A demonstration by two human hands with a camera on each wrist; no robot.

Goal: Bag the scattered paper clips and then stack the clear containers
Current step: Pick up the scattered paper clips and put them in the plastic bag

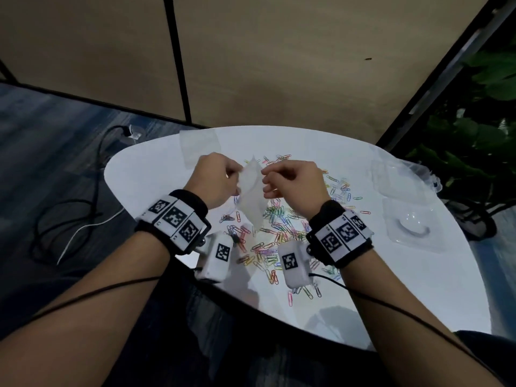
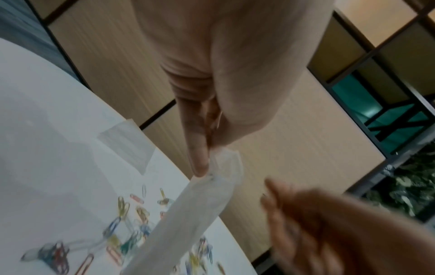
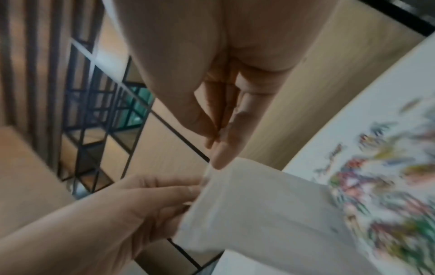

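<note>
I am holding a small translucent bag (image 1: 251,195) up over the counter (image 1: 173,180), just above the paper clips (image 1: 275,236), and I am working at its mouth with both hands. My left hand (image 1: 216,180) is pinching one lip of the mouth between thumb and forefinger, a grip clamped firmly on the film, as the left wrist view shows plainly. My right hand (image 1: 293,181) is pinching at the opposite lip, fingertips together on the edge, though blur in the right wrist view is making that hold less sure to read. I am judging the bag to be very light, limp and slick, so I am taking it only at the top rim, one side per hand, since anywhere lower would be squeezing the walls shut. It is looking flat, and I cannot make out any clips inside it. The clips, coloured and thin, are lying loose on the counter under and to the right of the bag, and they will likely be fiddly and apt to slide. A second flat bag (image 1: 199,143) is lying beyond my bag, toward the far edge. The clear containers (image 1: 410,227) are sitting well to the right of the bag, apparently unstacked and holding nothing I can see.
</note>
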